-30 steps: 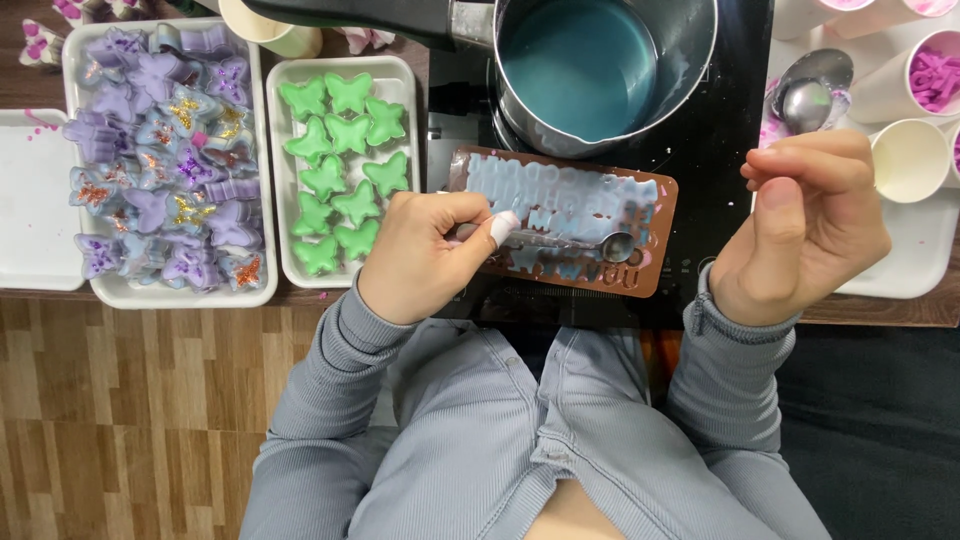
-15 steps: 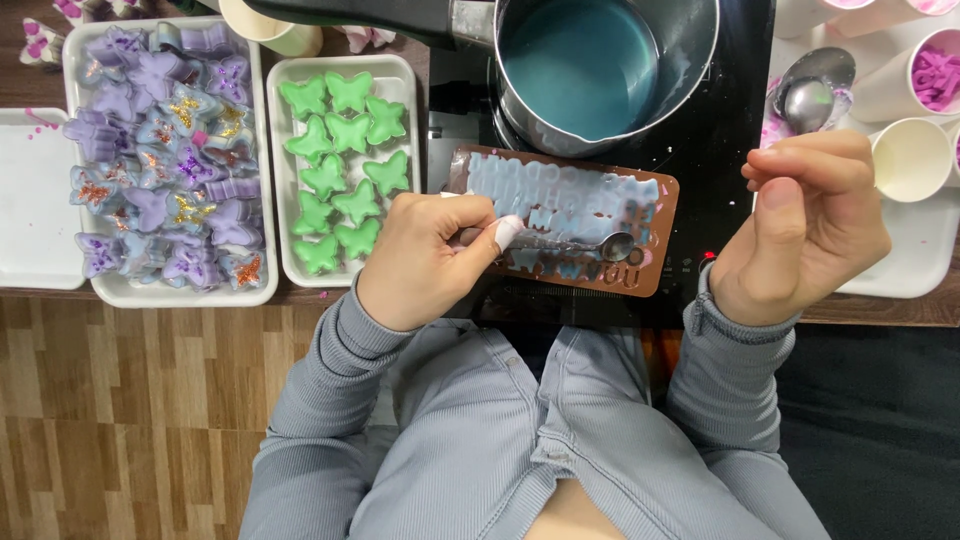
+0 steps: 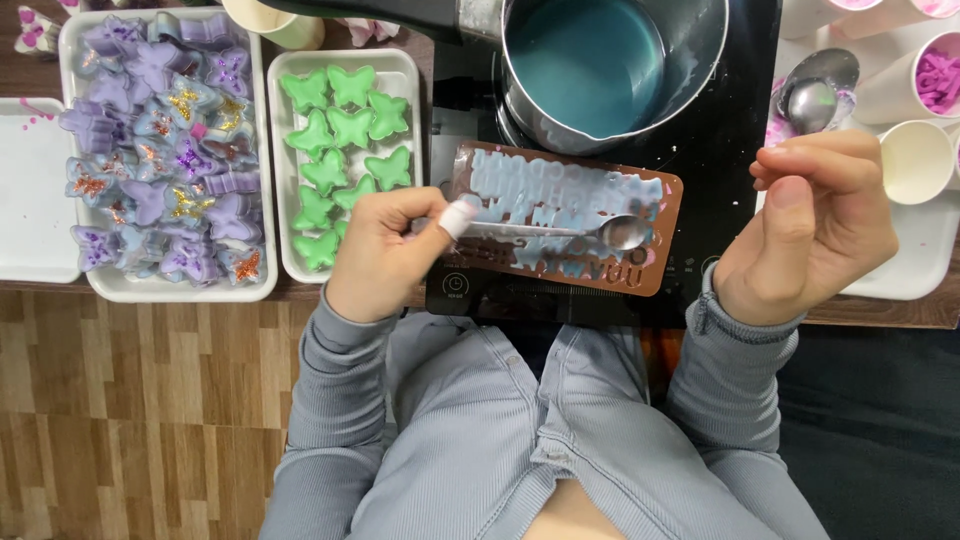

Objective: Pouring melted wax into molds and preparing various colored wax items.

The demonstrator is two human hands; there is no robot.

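My left hand [image 3: 385, 255] grips the handle of a small metal spoon [image 3: 560, 231], whose bowl rests over the right part of a brown rectangular mould [image 3: 668, 235]. The mould's cavities are covered with pale blue liquid. My thumb has a white bandage on its tip. My right hand [image 3: 815, 225] is raised to the right of the mould, fingers curled loosely, holding nothing. A steel saucepan [image 3: 700, 50] with blue liquid stands just behind the mould on a black cooktop [image 3: 725, 150].
A white tray [image 3: 410, 100] of green butterfly pieces and another white tray [image 3: 262, 200] of purple glittered butterflies lie at the left. At the right stand white paper cups [image 3: 915, 160], a large spoon [image 3: 815, 90] and a white tray [image 3: 925, 255]. Wooden floor shows below.
My left hand has slid left along the spoon handle and lifted a little; the spoon bowl stays over the mould's right part. The right hand has barely moved.
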